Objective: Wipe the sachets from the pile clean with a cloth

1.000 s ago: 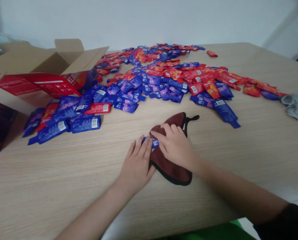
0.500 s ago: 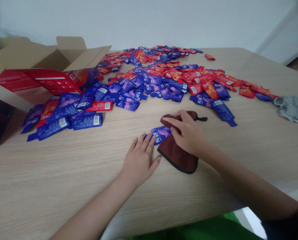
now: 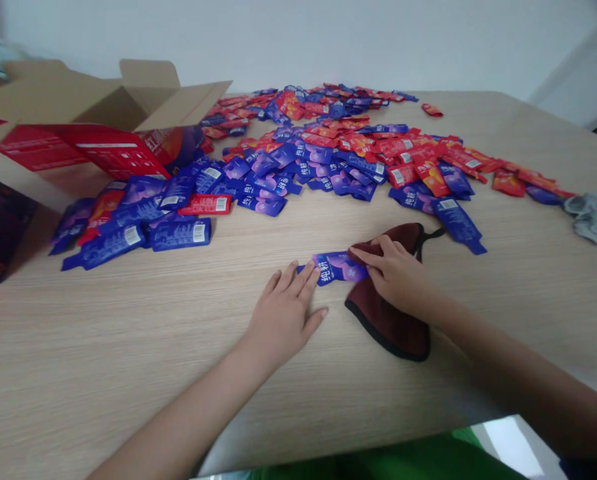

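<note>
A blue and purple pouch with white lettering lies flat on the table between my hands. The fingertips of my left hand press on its left end; those fingers are stretched out and lie flat. My right hand grips a dark maroon cloth with black edging and a black loop, bunched under its fingers. The cloth touches the right end of the pouch and covers part of it.
Many blue and red pouches are heaped across the back of the table. An open cardboard box stands at the left, more pouches beside it. A grey crumpled cloth lies at the right edge.
My right hand has slid the maroon cloth to the right along the pouch, so more of its printed face shows. My left hand stays on the pouch's left end. The view has shifted slightly.
</note>
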The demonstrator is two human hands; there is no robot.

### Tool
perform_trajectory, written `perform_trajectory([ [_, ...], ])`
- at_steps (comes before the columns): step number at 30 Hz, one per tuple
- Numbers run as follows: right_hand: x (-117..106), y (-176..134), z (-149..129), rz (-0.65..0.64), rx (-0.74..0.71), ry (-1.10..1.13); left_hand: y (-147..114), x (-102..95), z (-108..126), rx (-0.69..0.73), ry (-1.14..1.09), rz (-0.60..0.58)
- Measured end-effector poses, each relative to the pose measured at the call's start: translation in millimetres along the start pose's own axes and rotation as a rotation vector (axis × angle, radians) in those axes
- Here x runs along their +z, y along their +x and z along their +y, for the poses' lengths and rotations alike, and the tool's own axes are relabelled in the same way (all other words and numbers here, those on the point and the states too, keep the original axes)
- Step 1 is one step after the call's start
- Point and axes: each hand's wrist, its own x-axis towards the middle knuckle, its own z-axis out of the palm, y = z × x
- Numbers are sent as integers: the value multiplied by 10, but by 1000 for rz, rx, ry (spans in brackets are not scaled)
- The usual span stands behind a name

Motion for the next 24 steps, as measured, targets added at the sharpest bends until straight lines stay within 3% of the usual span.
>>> perform_trajectory([
  [3, -150, 66, 8, -59, 39, 58, -3, 4, 11, -3, 5, -6],
  [6, -242, 152, -208, 42, -19, 94, -13, 24, 21, -13, 16, -1],
  [8, -204, 176, -404, 91, -127, 95, -19, 40, 19, -9, 29, -2],
  [12, -1, 116, -620, 45, -247, -23, -17, 52, -5, 17, 53, -26],
  [17, 82, -71, -372, 48, -162, -48, -7, 41, -19, 9, 52, -4],
  [21, 40, -153, -85, 30, -101, -10, 2, 46, -14, 10, 50, 12],
  [24, -40, -105, -63, -5, -58, 33, 7, 53, -11, 8, 49, 12],
])
